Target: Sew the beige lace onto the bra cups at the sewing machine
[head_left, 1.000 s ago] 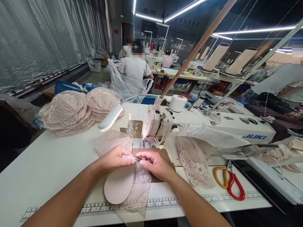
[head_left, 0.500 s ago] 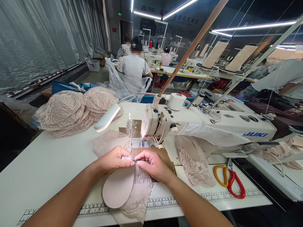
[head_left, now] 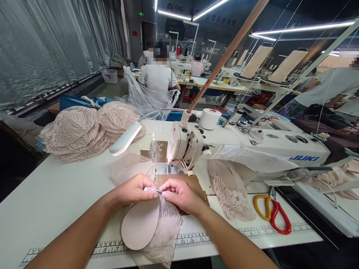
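Note:
My left hand [head_left: 136, 189] and my right hand [head_left: 181, 194] pinch the top edge of a beige foam cup [head_left: 140, 225] with pale lace fabric [head_left: 168, 224] laid against it. Both hands are closed, fingertips nearly touching, just in front of the needle area of a white sewing machine [head_left: 241, 144]. The cup hangs down over the printed ruler [head_left: 196, 239] at the table's front edge. A second lace cup piece [head_left: 228, 188] lies to the right of my right hand, under the machine arm.
A pile of lace cups [head_left: 86, 129] sits at the table's back left. A white gooseneck lamp [head_left: 126, 138] hangs over the work. Red and yellow scissors [head_left: 273, 213] lie at the right. Other people sit at machines behind, and a person stands at the far right.
The cup and lace have shifted slightly lower and to the left in my hands. My grip stays closed on the top edge.

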A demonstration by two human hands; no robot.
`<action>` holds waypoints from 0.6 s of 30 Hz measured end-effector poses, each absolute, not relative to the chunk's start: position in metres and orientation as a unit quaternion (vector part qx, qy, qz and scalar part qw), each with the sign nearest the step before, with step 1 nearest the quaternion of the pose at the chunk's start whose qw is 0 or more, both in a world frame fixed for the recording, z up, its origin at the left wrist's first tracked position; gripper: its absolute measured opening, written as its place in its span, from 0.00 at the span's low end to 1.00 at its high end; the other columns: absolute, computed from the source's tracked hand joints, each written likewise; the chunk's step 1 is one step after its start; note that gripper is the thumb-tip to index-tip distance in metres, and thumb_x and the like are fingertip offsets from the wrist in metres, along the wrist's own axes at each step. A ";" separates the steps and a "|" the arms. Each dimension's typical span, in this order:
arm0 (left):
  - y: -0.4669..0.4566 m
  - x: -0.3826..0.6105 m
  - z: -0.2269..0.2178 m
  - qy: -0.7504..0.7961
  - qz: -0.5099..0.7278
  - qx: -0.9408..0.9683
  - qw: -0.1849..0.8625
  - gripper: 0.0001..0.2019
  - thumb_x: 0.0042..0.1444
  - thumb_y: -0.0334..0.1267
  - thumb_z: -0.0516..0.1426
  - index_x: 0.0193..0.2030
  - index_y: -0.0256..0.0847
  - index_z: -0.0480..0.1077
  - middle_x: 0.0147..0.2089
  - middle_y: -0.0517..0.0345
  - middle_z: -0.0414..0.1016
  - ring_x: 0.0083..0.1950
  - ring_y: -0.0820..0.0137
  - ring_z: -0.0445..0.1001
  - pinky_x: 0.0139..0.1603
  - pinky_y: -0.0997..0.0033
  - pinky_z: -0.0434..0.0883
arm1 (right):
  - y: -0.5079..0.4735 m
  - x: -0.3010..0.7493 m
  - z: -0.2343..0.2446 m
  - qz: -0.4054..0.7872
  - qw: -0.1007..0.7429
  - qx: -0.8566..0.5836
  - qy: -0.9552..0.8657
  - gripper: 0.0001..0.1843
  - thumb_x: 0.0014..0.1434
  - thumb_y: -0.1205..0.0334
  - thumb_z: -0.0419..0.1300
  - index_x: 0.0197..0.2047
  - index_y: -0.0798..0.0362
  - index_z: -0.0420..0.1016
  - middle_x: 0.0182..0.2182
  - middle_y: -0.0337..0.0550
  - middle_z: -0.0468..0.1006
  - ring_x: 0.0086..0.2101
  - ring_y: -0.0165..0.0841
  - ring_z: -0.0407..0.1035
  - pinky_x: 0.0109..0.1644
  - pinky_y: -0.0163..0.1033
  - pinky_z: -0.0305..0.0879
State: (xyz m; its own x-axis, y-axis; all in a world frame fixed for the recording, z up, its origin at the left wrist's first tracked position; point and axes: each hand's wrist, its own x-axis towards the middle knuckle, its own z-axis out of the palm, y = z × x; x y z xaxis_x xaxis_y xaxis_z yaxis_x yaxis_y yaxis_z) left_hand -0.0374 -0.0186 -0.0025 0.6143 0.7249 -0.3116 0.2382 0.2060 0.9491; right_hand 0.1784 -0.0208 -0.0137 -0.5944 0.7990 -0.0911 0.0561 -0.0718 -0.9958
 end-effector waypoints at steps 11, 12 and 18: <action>-0.018 -0.038 -0.004 0.400 0.178 0.608 0.662 0.19 0.53 0.50 0.62 0.28 0.32 0.73 0.21 0.64 0.55 0.24 0.77 0.51 0.23 0.74 0.46 | -0.020 0.180 -0.018 0.654 0.292 -0.340 -0.609 0.09 0.56 0.58 0.64 0.37 0.54 0.76 0.29 0.39 0.75 0.29 0.29 0.67 0.33 0.34 0.62; -0.018 -0.038 -0.004 0.401 0.177 0.608 0.662 0.19 0.53 0.50 0.62 0.28 0.32 0.73 0.21 0.64 0.56 0.24 0.78 0.51 0.23 0.74 0.46 | -0.021 0.180 -0.018 0.652 0.294 -0.342 -0.609 0.09 0.56 0.58 0.64 0.37 0.54 0.76 0.30 0.39 0.75 0.30 0.29 0.68 0.34 0.34 0.62; -0.017 -0.041 0.001 0.404 0.168 0.602 0.668 0.18 0.52 0.50 0.62 0.31 0.33 0.74 0.22 0.64 0.59 0.24 0.78 0.53 0.23 0.76 0.48 | -0.019 0.183 -0.015 0.635 0.314 -0.362 -0.606 0.07 0.56 0.59 0.62 0.35 0.54 0.76 0.29 0.39 0.75 0.29 0.29 0.69 0.33 0.34 0.64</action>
